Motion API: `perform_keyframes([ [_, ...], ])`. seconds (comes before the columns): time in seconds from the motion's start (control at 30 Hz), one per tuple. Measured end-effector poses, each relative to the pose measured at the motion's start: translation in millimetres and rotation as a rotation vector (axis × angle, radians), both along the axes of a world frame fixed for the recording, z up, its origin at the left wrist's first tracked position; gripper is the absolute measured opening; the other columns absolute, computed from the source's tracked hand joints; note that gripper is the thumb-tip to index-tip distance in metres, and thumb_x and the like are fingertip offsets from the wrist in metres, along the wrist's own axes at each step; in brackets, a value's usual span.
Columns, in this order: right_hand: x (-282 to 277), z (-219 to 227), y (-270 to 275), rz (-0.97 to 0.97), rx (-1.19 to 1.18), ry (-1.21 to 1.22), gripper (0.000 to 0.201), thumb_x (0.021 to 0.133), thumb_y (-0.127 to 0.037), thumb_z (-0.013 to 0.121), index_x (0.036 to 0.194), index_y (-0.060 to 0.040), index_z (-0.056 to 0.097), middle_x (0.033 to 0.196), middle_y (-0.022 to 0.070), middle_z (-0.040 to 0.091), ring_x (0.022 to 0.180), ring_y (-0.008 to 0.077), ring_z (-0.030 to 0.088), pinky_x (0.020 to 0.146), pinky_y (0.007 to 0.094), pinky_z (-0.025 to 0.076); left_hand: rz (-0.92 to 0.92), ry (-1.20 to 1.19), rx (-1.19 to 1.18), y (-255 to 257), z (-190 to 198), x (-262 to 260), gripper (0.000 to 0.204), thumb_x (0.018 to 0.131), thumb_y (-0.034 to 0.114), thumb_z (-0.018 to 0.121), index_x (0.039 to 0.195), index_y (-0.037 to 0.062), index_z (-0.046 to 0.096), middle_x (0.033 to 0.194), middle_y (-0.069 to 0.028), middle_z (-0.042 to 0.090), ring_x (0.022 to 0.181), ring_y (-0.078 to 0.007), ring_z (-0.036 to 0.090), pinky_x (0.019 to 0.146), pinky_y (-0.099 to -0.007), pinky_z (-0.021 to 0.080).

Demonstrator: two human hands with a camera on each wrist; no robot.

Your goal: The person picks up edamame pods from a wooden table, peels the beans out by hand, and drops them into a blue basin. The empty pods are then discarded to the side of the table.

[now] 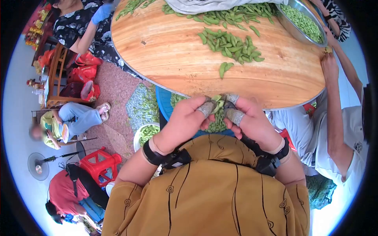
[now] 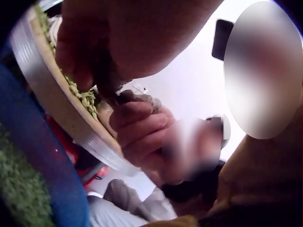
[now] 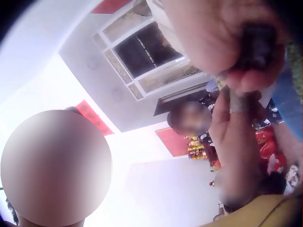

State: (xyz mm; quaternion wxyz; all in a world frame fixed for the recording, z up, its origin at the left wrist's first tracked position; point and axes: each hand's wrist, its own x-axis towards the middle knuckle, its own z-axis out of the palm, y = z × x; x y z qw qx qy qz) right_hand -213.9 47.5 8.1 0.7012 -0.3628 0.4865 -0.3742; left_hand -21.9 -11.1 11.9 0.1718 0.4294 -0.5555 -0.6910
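My left hand (image 1: 185, 118) and right hand (image 1: 252, 116) come together at the table's near edge, over a blue tub (image 1: 162, 101) of shelled green beans (image 1: 216, 126). Between the fingertips is a green bean pod (image 1: 217, 103), pinched from both sides. Greyish wraps cover the thumbs and some fingertips. In the left wrist view the curled fingers of the right hand (image 2: 142, 127) show beyond the dark left hand. Fingers hide most of the pod in both wrist views.
On the wooden table (image 1: 165, 55) lie piles of bean pods (image 1: 232, 45) and a metal bowl of shelled beans (image 1: 301, 23). A white basin (image 1: 147, 133) stands on the floor at left, near a red stool (image 1: 100, 165). Other people sit around the table.
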Motion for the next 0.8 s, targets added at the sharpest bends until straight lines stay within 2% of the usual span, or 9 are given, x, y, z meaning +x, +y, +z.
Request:
perform_keyframes([
  [0.13, -5.4, -5.0, 0.3, 0.073, 0.056, 0.023, 0.023, 0.089, -0.008, 0.053, 0.111, -0.0042, 0.055, 0.073, 0.0002, 0.058, 0.056, 0.0045, 0.05, 0.045, 0.0214, 0.043, -0.035, 0.048, 0.09, -0.7, -2.9, 5.4, 0.015, 0.086, -0.002, 0.043, 0.089, -0.0019, 0.058, 0.074, -0.0018, 0.059, 0.06, -0.0085, 0.053, 0.055, -0.0247, 0.046],
  [0.2, 0.0, -3.1, 0.8, 0.001, -0.254, 0.388, 0.025, 0.081, -0.008, 0.059, 0.105, -0.0014, 0.055, 0.071, 0.0062, 0.06, 0.055, 0.0149, 0.055, 0.051, 0.0298, 0.046, -0.05, 0.011, -0.071, 3.3, -6.5, 5.1, 0.016, 0.087, -0.004, 0.042, 0.091, -0.0015, 0.058, 0.075, -0.0032, 0.06, 0.063, -0.0093, 0.055, 0.059, -0.024, 0.045],
  [0.23, 2.0, -8.7, -0.2, 0.0, -0.254, 0.388, 0.025, 0.081, -0.008, 0.059, 0.105, -0.0014, 0.055, 0.071, 0.0062, 0.06, 0.055, 0.0149, 0.055, 0.051, 0.0298, 0.046, -0.051, 0.011, -0.071, 6.1, -4.4, 4.2, 0.016, 0.087, -0.004, 0.042, 0.091, -0.0015, 0.058, 0.075, -0.0032, 0.06, 0.063, -0.0093, 0.055, 0.059, -0.024, 0.045],
  [0.3, 7.0, -22.2, -3.3, -0.104, -0.713, 0.717, 0.026, 0.072, -0.008, 0.064, 0.096, -0.0003, 0.056, 0.072, 0.0142, 0.06, 0.059, 0.0299, 0.059, 0.058, 0.0384, 0.047, -0.117, -0.068, -0.28, 12.2, 2.5, 1.8, 0.022, 0.083, -0.007, 0.04, 0.095, -0.0024, 0.059, 0.076, -0.0035, 0.061, 0.064, -0.0093, 0.056, 0.06, -0.0246, 0.046],
  [0.43, 7.7, -10.1, -0.6, 0.037, -0.682, 0.959, 0.022, 0.07, -0.009, 0.066, 0.087, -0.0009, 0.055, 0.075, 0.0193, 0.059, 0.069, 0.038, 0.059, 0.062, 0.0434, 0.047, -0.162, -0.188, -0.332, 13.3, 3.1, 7.7, 0.028, 0.079, -0.01, 0.039, 0.098, -0.0027, 0.059, 0.078, -0.0049, 0.061, 0.068, -0.0106, 0.058, 0.062, -0.0256, 0.048],
  [0.5, 7.4, -10.7, 3.1, 0.13, -0.65, 1.049, 0.021, 0.067, -0.008, 0.067, 0.082, -0.0006, 0.053, 0.075, 0.02, 0.057, 0.073, 0.0373, 0.059, 0.062, 0.0451, 0.046, -0.033, -0.223, -0.29, 12.1, -2.5, 13.1, 0.032, 0.078, -0.012, 0.038, 0.102, -0.0025, 0.058, 0.08, -0.0057, 0.062, 0.071, -0.0111, 0.059, 0.063, -0.0251, 0.049],
  [0.6, 13.8, -5.9, 8.7, 0.0, -0.774, 1.06, 0.02, 0.067, -0.007, 0.067, 0.08, -0.0003, 0.054, 0.075, 0.0202, 0.057, 0.075, 0.0375, 0.059, 0.063, 0.045, 0.046, -0.005, -0.214, -0.39, 12.6, -11.8, 16.7, 0.037, 0.079, -0.013, 0.04, 0.111, -0.002, 0.053, 0.082, -0.006, 0.061, 0.072, -0.0107, 0.059, 0.064, -0.0243, 0.05],
  [0.73, 8.4, -8.4, 2.8, 0.084, -0.81, 0.967, 0.019, 0.068, -0.006, 0.065, 0.083, -0.0001, 0.056, 0.074, 0.0181, 0.058, 0.071, 0.0355, 0.059, 0.062, 0.0408, 0.049, -0.08, -0.178, -0.545, 17.4, -13.2, 12.3, 0.043, 0.08, -0.013, 0.043, 0.121, -0.0017, 0.047, 0.085, -0.0068, 0.061, 0.071, -0.0103, 0.058, 0.062, -0.0232, 0.049],
  [0.8, -1.0, -10.3, -0.3, 0.123, -0.431, 0.535, 0.019, 0.072, -0.004, 0.063, 0.089, 0.0009, 0.058, 0.07, 0.0117, 0.06, 0.062, 0.0252, 0.06, 0.057, 0.0342, 0.048, -0.146, -0.054, -0.451, 14.9, -2.9, 10.8, 0.04, 0.08, -0.014, 0.042, 0.118, -0.0013, 0.04, 0.087, -0.0084, 0.06, 0.071, -0.0116, 0.057, 0.061, -0.0237, 0.047],
])
